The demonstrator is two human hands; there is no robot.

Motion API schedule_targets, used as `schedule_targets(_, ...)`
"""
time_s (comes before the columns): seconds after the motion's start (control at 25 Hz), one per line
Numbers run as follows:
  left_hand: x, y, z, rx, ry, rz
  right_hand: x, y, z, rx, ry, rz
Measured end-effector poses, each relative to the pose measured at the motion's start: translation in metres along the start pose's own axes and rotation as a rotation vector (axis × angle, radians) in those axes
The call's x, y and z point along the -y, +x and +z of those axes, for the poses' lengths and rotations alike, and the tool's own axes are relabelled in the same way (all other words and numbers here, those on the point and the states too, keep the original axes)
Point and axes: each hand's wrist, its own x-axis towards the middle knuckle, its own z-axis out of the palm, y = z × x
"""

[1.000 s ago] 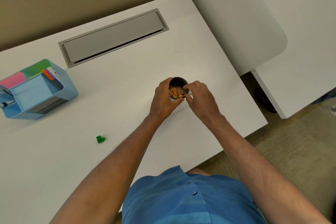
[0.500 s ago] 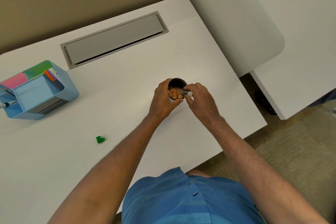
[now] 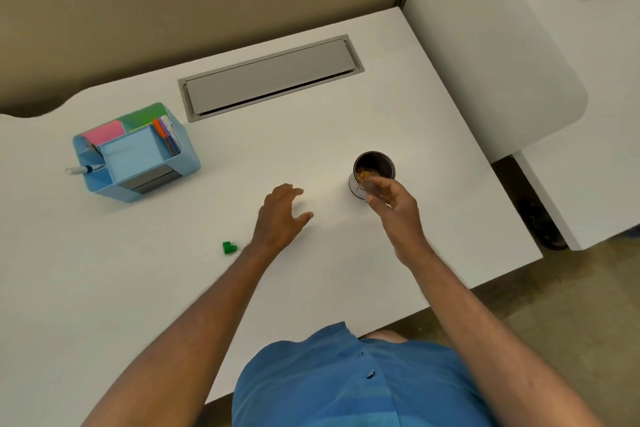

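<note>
Dark cylindrical cup centre-right on white surface: axis vertical, mouth up. Right hand fingers pinching small clear piece at rim; left hand fingers spread, empty.

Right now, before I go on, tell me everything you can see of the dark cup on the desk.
The dark cup is a small round container that stands upright and open-topped on the white desk, right of its middle. Its inside looks dark, and the outer wall shows pale near the base. Orange-brown contents lie against the near wall. The right hand, pinching a small clear piece, overlaps the near rim; contact cannot be told. The left hand is apart from it.
</note>
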Motion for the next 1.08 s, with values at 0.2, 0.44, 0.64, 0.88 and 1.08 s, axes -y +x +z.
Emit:
schedule_targets(0.2,0.077,-0.044,-0.029,-0.082,0.15,-0.204,-0.008,-0.025,0.045,0.115,0.061,0.026)
schedule_targets(0.44,0.114,-0.068,-0.033,-0.046,0.023,-0.253,-0.016,-0.046,0.076,0.16,0.021,0.016)
schedule_targets(0.64,0.124,-0.07,-0.036,-0.124,-0.119,-0.261,-0.02,-0.06,0.086,0.182,-0.018,0.01)
schedule_targets(0.88,0.127,-0.073,-0.039,-0.169,-0.194,-0.311,-0.024,-0.07,0.098,0.216,-0.062,0.018)
schedule_targets(1.08,0.112,-0.081,-0.049,-0.122,-0.406,-0.295,-0.028,-0.073,0.112,0.255,-0.167,-0.01)
